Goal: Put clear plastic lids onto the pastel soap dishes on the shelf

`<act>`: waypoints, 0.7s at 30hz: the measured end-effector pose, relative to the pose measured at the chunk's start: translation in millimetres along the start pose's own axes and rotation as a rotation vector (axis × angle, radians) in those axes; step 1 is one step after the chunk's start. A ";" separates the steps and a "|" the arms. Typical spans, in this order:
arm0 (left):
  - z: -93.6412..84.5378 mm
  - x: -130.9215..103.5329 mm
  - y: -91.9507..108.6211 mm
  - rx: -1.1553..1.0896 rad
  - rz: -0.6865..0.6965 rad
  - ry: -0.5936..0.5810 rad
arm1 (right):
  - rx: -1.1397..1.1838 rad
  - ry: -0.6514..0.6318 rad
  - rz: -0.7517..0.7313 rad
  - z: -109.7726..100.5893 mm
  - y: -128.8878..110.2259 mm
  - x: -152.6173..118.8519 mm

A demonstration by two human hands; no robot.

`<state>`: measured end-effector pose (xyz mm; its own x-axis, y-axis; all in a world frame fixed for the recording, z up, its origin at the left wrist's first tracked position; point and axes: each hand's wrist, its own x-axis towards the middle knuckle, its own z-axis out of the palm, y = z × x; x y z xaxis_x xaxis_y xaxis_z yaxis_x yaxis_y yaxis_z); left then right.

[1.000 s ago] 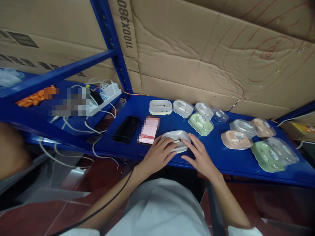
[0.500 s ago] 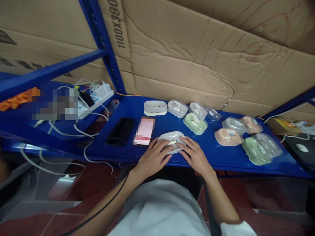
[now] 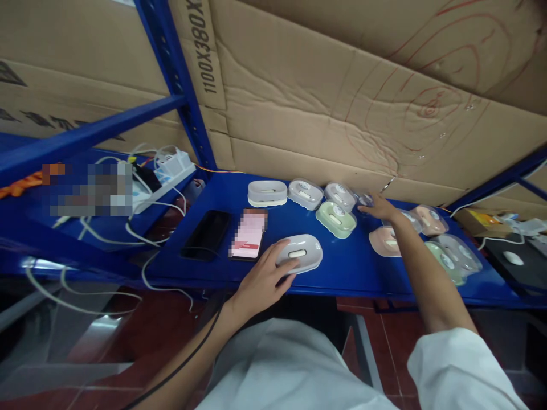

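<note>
A light grey oval dish (image 3: 308, 248) with a cream oblong piece in its middle sits near the table's front edge. My left hand (image 3: 270, 267) grips its left side, fingers on the rim and thumb at the front. Out at the back of the table, my right hand (image 3: 379, 206) reaches around a small clear plastic cover (image 3: 364, 199), thumb and fingers apart; whether they touch it is hard to see. My right forearm hides part of a peach oval dish (image 3: 382, 240) and of a clear-covered dish (image 3: 413, 219).
Grey dishes (image 3: 267, 192) and a green dish (image 3: 335, 220) stand at the back; more peach and green ones lie at the right. Left of my left hand are a lit phone (image 3: 249, 232) and a black device (image 3: 207, 233). Cables and a power strip (image 3: 164, 182) are further left.
My right hand has left the grey dish and moved right and back to the small clear cover. My left hand stays on the dish. The view has shifted slightly.
</note>
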<state>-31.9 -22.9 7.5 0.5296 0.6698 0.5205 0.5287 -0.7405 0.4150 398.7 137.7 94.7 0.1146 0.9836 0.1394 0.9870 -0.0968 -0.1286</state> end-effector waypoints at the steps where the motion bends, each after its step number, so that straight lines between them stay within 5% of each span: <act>1: 0.3 -0.8 0.1 -0.007 -0.012 0.000 | 0.016 0.001 0.019 1.6 2.9 7.8; 6: -0.6 -4.0 1.6 -0.041 -0.090 -0.002 | 0.092 0.137 0.158 -5.1 14.8 5.1; 10: -2.6 -4.0 -0.2 -0.106 -0.173 -0.084 | 0.146 0.361 0.190 -14.3 6.7 -47.7; 13: -2.6 -3.7 -2.7 -0.156 -0.233 -0.112 | 0.272 0.595 -0.148 -0.9 -36.6 -120.2; 16: -1.9 -3.0 -4.1 -0.209 -0.244 -0.110 | 0.367 0.491 -0.554 31.0 -93.6 -185.5; 21: -0.5 -1.9 -6.3 -0.300 -0.281 -0.123 | 0.503 0.260 -0.781 65.8 -134.6 -217.2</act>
<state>-36.6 -19.6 4.3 0.4771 0.8361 0.2709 0.4573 -0.4994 0.7359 233.6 -52.8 17.2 -0.4725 0.6727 0.5695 0.6385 0.7066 -0.3049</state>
